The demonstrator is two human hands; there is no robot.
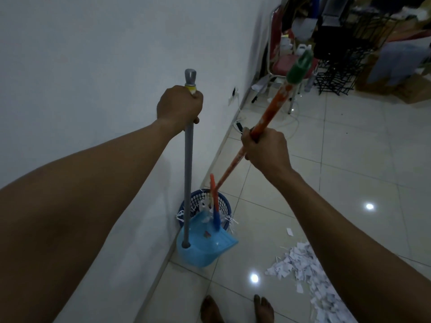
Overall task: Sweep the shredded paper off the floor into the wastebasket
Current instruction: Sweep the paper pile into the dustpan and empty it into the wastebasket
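My left hand [179, 106] grips the grey handle [188, 171] of a light blue dustpan [203, 243] near its top. The dustpan is tipped up against the dark blue wastebasket [224, 206] by the wall, with white shreds at the basket's rim. My right hand [265, 148] grips the orange broom handle [268, 117], which has a green cap and slants down to the broom head [215, 206] over the basket and pan. A pile of shredded paper [300, 264] lies on the tiles at lower right, partly hidden by my right arm.
A white wall [93, 66] runs along the left. My bare feet [235, 308] stand on the glossy tiles. A red chair [284, 61], black wire racks [345, 66], boxes and a white cable [291, 122] crowd the far right corner.
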